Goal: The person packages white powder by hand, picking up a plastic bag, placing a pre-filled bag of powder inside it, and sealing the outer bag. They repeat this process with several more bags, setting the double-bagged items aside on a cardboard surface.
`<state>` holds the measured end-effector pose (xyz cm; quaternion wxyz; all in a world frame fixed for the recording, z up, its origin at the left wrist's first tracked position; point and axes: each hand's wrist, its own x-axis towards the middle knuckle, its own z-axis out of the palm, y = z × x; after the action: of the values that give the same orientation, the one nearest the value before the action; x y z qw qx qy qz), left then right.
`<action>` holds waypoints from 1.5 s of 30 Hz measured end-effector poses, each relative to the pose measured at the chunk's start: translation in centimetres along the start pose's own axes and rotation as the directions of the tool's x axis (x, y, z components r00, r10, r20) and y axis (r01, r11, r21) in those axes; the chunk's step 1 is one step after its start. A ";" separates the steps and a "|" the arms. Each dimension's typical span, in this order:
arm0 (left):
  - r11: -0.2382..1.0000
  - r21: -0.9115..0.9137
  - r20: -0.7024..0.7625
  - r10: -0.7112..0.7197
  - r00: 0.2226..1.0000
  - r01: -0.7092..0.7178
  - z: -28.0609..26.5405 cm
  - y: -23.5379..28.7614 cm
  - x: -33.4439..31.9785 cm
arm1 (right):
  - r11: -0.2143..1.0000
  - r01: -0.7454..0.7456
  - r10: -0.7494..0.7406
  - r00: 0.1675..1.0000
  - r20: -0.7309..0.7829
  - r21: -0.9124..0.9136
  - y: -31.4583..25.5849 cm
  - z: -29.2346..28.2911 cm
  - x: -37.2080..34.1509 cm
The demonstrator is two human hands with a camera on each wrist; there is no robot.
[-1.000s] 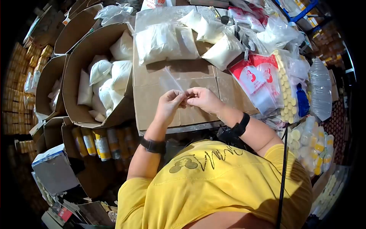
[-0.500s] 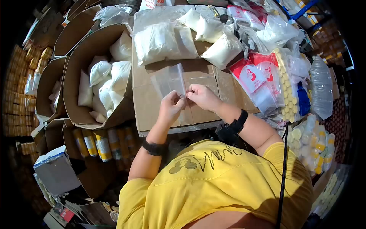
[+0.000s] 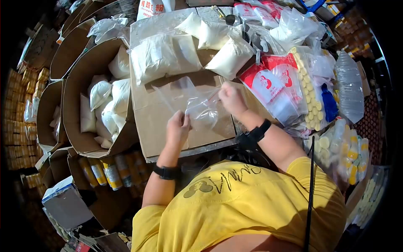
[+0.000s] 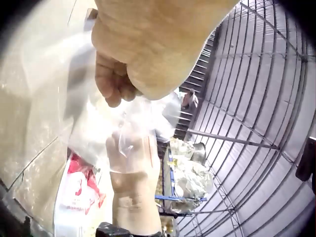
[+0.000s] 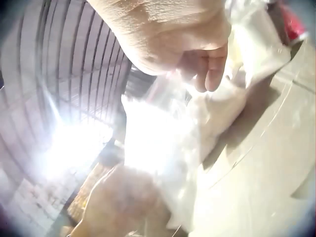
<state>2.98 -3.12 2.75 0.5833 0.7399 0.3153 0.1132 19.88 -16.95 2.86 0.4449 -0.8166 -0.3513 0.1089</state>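
A clear plastic zip bag (image 3: 202, 108) is stretched between my two hands over the cardboard-covered table (image 3: 168, 136). My left hand (image 3: 178, 127) pinches its near left edge between thumb and fingers. On the far right side, my right hand (image 3: 232, 100) grips the opposite edge with curled fingers. In the left wrist view, the see-through film (image 4: 131, 145) hangs below the left fingers and overlaps the right hand behind it. Strong glare washes out much of the bag (image 5: 170, 143) in the right wrist view.
Filled bags of white powder (image 3: 166, 54) lie along the table's far side, with another bag (image 3: 231, 58) to their right. Red-and-white printed bags (image 3: 273, 84) are at the right. An open carton (image 3: 73, 105) on the left holds more filled bags.
My hands were close together at the zip edge and have moved apart, the right one going right. The bag is now spread between them. The head view has shifted slightly.
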 end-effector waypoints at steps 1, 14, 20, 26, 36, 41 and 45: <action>0.903 0.391 -0.006 0.198 0.980 -0.180 -0.7 -0.5 0.1 | 0.986 0.016 -0.018 1.000 -0.011 -0.163 1.7 -1.4 0.5; 0.986 -0.118 -0.285 -0.146 0.947 0.116 -0.8 -0.1 1.6 | 0.329 -0.431 0.723 0.687 0.069 0.840 22.3 -3.7 11.0; 0.988 0.067 -0.409 -0.101 0.907 0.140 0.4 -0.2 1.5 | -0.006 -0.335 0.652 0.713 0.257 0.942 27.0 -3.2 16.2; 0.950 0.277 -0.494 0.013 0.869 0.143 1.4 -0.7 3.4 | 0.364 -0.169 0.695 0.704 -0.147 0.916 22.3 -5.0 15.3; 0.884 0.458 -0.379 0.099 0.920 0.094 4.0 0.6 10.3 | 0.574 -0.194 0.408 0.910 -0.073 0.796 6.3 -13.6 3.0; 0.874 0.480 -0.321 0.095 0.942 0.076 6.5 0.8 10.7 | 0.586 -0.348 0.393 0.912 0.119 0.732 5.0 -12.1 -1.1; 0.905 0.425 -0.246 0.096 0.965 0.018 7.5 -0.5 10.0 | 0.575 -0.421 0.330 0.904 0.272 0.701 5.4 -8.4 -3.3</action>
<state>14.60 -2.98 -1.95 0.3598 0.8336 0.3914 0.1500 24.19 -26.55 3.02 0.6854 -0.6098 -0.1183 0.3800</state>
